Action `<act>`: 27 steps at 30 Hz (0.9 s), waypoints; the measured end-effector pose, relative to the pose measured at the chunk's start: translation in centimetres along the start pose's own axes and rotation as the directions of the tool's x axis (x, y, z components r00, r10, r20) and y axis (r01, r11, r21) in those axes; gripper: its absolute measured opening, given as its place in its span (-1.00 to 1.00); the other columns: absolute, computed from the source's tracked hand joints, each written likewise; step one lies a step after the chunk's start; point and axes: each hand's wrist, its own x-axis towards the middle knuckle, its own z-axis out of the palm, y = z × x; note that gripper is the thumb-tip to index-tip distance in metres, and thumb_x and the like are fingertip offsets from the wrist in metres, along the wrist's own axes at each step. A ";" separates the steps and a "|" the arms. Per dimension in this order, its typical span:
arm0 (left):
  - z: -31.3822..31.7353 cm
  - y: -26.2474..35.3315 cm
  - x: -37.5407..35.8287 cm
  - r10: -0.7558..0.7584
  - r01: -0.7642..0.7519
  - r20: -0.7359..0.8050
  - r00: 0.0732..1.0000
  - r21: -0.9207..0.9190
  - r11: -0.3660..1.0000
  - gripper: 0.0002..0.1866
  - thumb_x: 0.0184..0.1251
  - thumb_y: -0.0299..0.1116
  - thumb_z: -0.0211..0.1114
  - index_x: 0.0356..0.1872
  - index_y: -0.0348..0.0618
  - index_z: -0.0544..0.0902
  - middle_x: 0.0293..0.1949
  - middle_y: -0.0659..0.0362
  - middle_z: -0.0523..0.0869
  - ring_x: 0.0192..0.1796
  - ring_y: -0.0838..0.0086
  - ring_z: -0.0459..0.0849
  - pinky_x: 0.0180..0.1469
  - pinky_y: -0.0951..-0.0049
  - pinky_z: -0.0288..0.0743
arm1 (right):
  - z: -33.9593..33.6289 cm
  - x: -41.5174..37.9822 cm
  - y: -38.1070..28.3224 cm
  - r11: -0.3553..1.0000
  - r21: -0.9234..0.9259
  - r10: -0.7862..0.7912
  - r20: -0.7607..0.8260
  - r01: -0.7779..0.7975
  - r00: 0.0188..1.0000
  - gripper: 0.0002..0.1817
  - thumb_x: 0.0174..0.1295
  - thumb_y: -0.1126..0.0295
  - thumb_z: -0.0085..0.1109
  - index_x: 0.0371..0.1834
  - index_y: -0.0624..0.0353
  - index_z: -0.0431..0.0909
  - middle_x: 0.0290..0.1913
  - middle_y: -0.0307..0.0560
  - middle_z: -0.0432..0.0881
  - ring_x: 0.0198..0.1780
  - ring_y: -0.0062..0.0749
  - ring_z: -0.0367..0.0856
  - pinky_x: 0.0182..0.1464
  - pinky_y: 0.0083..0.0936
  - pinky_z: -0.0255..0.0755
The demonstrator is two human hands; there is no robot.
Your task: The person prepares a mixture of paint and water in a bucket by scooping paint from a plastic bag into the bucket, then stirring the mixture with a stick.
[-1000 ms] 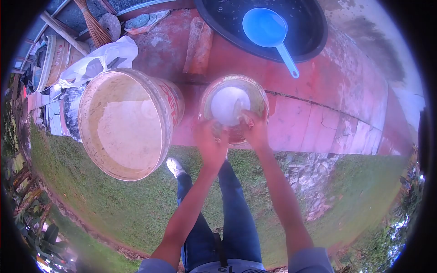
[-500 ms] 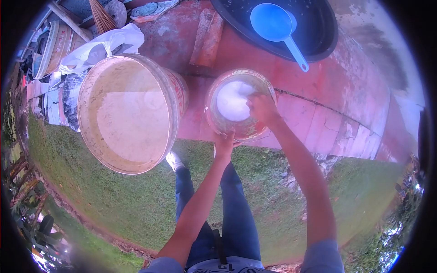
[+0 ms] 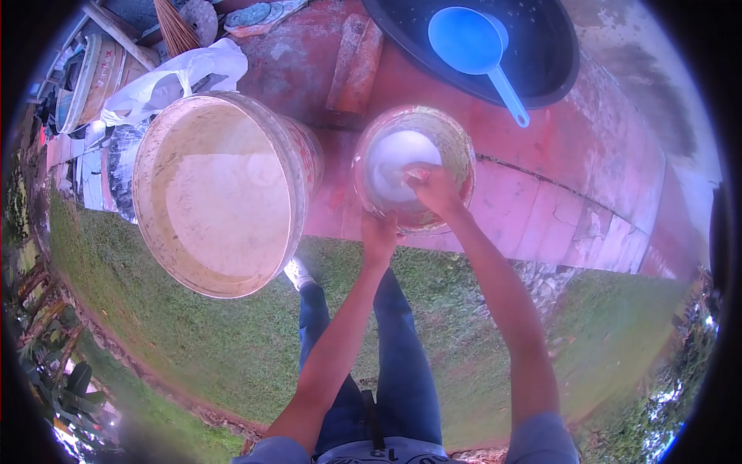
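A small paint-worn bucket (image 3: 462, 147) with whitish, foamy-looking liquid (image 3: 402, 151) in it stands on the red ledge in front of me. My left hand (image 3: 379, 236) grips its near rim. Inside the bucket's mouth, on the right, is my right hand (image 3: 434, 192), its fingers curled together at the edge of the white liquid. Whatever those fingers hold, if anything, is too small to make out. Left of the small bucket is a large pale bucket (image 3: 297, 155) with cloudy water in it.
A black basin (image 3: 541, 85) with a blue dipper (image 3: 468, 42) lies at the far side of the ledge (image 3: 525, 205). Near it is a curved clay tile (image 3: 355, 66). A white plastic bag (image 3: 182, 81), broom bristles (image 3: 175, 27) and another bucket (image 3: 97, 81) stand at the far left.
My right hand has moved left and slightly down inside the small bucket, its fingers curled. The bucket has shifted a little up and right in view, with my left hand still at its rim.
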 end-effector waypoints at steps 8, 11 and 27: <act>-0.5 0.1 0.7 0.049 -0.044 -0.057 0.997 0.094 0.995 -0.45 0.26 -0.46 0.24 0.25 -0.46 0.34 -0.14 -0.14 0.70 -0.32 0.26 0.79 -0.53 0.37 0.76 | -2.0 4.6 -0.1 0.905 -0.194 -0.382 0.021 0.378 0.924 -0.69 0.14 0.51 0.30 -0.04 -0.01 0.77 -0.11 0.11 0.75 -0.10 0.01 0.74 -0.01 -0.20 0.58; -1.1 0.1 0.8 0.004 -0.002 -0.025 1.000 0.081 0.997 -0.40 0.29 -0.46 0.22 0.34 -0.38 0.27 0.01 -0.12 0.63 -0.16 0.25 0.77 -0.46 0.35 0.80 | -3.0 4.1 0.1 0.853 -0.346 -0.382 0.097 0.390 0.919 -0.69 0.15 0.53 0.23 -0.05 -0.01 0.78 -0.11 0.12 0.75 -0.09 0.04 0.72 -0.01 -0.14 0.58; -1.3 -0.4 1.2 0.076 -0.072 -0.065 0.995 0.064 0.995 -0.46 0.21 -0.52 0.17 0.25 -0.48 0.39 -0.16 -0.13 0.71 -0.29 0.23 0.79 -0.47 0.32 0.77 | -1.0 -0.9 -1.9 1.000 -0.026 0.004 0.035 -0.003 0.999 -0.79 0.19 0.35 0.29 -0.13 0.07 0.77 -0.17 0.10 0.76 -0.07 0.00 0.75 0.02 -0.28 0.58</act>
